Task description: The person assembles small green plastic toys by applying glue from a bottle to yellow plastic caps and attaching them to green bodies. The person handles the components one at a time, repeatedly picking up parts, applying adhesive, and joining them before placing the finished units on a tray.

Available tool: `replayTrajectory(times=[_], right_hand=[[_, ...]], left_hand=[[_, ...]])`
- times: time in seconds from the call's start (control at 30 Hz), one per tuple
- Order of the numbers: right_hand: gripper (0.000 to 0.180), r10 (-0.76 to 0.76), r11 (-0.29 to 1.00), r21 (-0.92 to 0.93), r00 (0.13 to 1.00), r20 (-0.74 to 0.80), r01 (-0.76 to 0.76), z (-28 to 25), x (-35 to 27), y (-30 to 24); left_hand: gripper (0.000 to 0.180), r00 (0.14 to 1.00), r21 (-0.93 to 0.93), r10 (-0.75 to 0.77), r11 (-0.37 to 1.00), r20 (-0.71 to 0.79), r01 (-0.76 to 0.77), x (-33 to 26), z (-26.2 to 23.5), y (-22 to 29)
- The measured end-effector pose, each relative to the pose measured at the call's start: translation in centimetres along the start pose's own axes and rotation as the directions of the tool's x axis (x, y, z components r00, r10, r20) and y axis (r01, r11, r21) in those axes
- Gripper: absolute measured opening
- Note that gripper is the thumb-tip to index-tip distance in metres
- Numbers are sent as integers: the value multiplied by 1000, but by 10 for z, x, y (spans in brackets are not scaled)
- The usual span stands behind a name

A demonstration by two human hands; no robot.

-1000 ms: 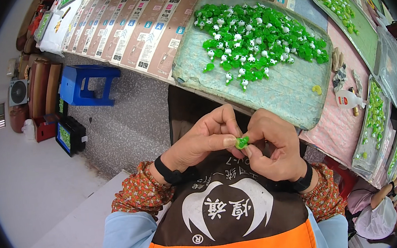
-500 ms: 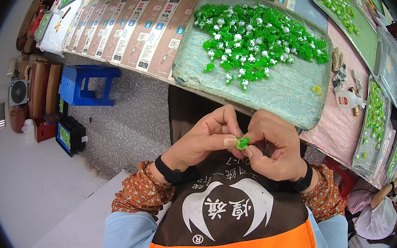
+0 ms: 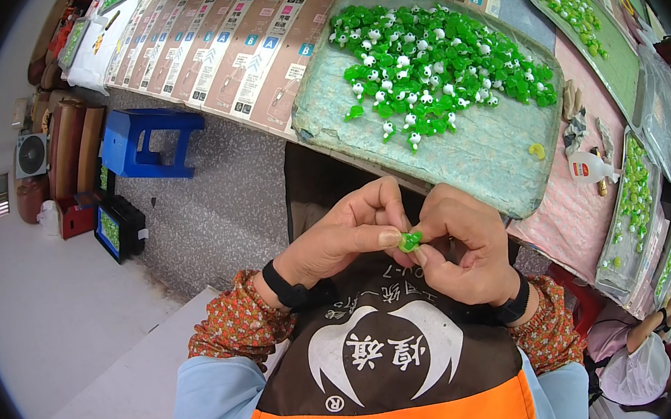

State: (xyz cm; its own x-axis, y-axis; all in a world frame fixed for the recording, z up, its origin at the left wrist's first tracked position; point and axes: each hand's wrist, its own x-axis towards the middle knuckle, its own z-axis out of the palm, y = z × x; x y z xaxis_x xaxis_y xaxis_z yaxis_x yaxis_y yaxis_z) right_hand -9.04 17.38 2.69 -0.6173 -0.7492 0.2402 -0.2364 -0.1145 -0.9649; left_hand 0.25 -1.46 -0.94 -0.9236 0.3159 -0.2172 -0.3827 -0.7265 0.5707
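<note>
Between my two hands, in front of the dark apron, is a small green plastic piece (image 3: 410,241). My left hand (image 3: 353,228) pinches it from the left with thumb and fingertips. From the other side my right hand (image 3: 464,245) grips the same piece between thumb and forefinger. Its exact shape is partly covered by the fingertips. Beyond my hands lies a large tray (image 3: 502,181) lined in pale blue-green. A heap of small green and white plastic figures (image 3: 434,58) fills its far part. One yellow-green piece (image 3: 537,150) rests apart near the tray's right edge.
Printed cardboard sheets (image 3: 231,50) cover the table left of the tray. At right stand a white bottle (image 3: 587,167) and another tray of green pieces (image 3: 633,197). A blue stool (image 3: 147,143) is on the floor at left. Another person (image 3: 637,358) sits at lower right.
Both hands keep their pinch on the green piece, in almost the same spot. The piece seems to be turned very slightly; the tray and heap look unchanged.
</note>
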Motion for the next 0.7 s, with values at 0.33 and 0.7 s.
replayTrajectory(times=[0.33,0.7], right_hand=[[11,39,999,12,999,-5,-39,0,0,1],[9,100,994,34,995,15,-101,-3,0,0]], left_hand=[[20,1000,11,-15,1000,-13,15,1,-1,2],[21,1000,38,-26,999,-10,27,2,1,6]])
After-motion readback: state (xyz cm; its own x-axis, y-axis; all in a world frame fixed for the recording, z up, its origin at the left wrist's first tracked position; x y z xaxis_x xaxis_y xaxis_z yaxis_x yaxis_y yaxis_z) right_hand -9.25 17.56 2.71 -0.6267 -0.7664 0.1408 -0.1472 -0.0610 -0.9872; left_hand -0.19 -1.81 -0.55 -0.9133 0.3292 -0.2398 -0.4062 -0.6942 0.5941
